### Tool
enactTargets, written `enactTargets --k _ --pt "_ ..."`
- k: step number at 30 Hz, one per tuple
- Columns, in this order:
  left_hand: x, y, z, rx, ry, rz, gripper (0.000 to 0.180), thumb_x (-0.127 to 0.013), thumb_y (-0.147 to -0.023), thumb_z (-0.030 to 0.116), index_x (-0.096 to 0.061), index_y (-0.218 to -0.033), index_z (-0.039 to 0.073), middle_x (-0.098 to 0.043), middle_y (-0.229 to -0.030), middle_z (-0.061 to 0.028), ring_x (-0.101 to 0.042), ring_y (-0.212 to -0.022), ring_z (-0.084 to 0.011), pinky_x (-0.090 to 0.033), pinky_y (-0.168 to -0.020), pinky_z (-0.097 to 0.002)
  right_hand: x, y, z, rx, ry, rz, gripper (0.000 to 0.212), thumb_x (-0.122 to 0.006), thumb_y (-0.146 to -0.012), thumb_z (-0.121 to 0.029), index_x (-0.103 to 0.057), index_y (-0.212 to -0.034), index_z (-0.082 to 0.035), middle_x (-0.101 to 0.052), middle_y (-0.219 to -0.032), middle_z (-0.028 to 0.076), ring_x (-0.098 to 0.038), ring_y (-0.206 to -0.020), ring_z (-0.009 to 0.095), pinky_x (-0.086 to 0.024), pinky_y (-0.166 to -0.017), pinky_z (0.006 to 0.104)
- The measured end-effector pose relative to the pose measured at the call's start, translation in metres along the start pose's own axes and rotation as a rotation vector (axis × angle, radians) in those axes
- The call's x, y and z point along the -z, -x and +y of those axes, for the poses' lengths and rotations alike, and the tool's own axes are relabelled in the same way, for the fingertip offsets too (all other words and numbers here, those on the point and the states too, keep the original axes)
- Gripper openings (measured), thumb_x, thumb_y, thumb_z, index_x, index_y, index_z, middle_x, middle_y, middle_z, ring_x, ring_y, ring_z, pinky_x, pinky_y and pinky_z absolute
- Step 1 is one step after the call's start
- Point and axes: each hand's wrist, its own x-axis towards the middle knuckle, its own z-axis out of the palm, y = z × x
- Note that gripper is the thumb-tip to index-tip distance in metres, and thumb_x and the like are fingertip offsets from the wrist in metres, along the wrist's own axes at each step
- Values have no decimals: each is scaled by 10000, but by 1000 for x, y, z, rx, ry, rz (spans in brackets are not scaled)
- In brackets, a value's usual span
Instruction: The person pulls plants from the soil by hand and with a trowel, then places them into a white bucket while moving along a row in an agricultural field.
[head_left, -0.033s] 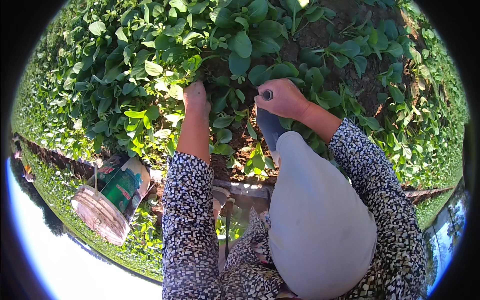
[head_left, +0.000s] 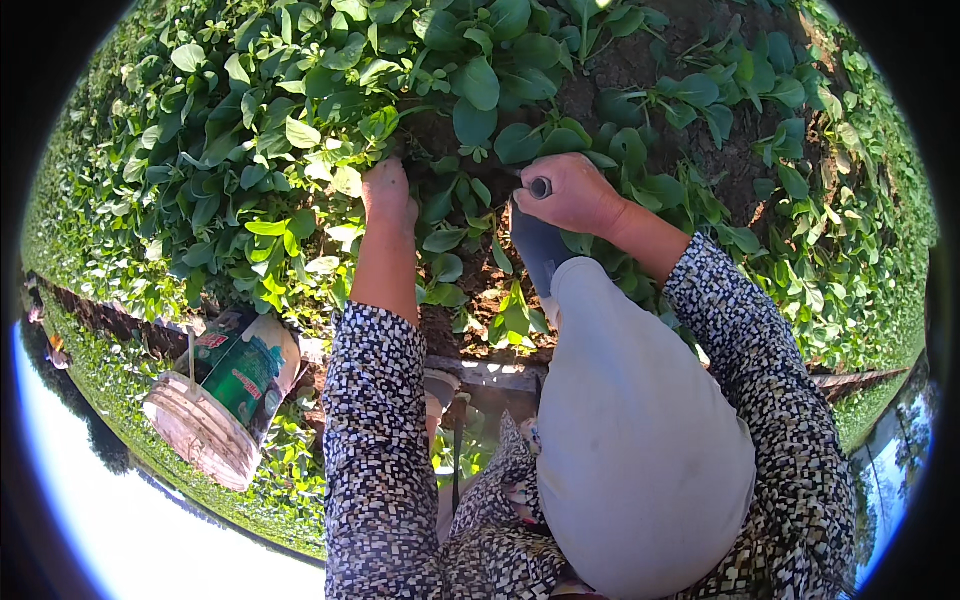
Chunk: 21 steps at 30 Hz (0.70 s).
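My left hand (head_left: 388, 195) reaches down among leafy green plants (head_left: 445, 242), its back toward me. It looks closed, but its fingertips and whatever they may grip are hidden. To its right, my right hand (head_left: 572, 196) is wrapped round a tool handle (head_left: 541, 187), whose round, hollow end faces up. The tool's working end is out of sight below the fist, so its kind does not show. Broad-leaved greens (head_left: 640, 160) stand around and beyond both hands, with dark soil between them.
A dirty white bucket (head_left: 200, 430) with a green printed label lies tilted among plants at the left. My bent leg in pale grey cloth (head_left: 645, 430) rises close below my right hand. Bare dark soil (head_left: 735, 165) shows at the upper right. Dense leaves cover the left side.
Both hands have barely moved: the left a few pixels leftward, the right slightly to the right with the handle still in its grip.
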Motion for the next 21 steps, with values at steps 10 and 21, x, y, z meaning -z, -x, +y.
enactTargets --k 10,21 --pt "7 -12 -5 656 1577 93 342 -520 -884 259 -617 -1109 19 -655 -1142 -169 -639 -1049 -297 -524 -886 -410 -20 -14 -17 18 102 35 203 -605 -787 -295 -662 -713 -115 -648 -780 118 -635 -786 348 -524 -722 450" --pt "17 -48 9 144 429 432 554 -590 -920 415 -494 -1385 130 -513 -1392 -129 -479 -1280 -313 -401 -1048 -450 -24 -15 -18 26 118 92 227 -666 -790 -246 -596 -673 -65 -588 -720 100 -601 -685 330 -478 -612 426"
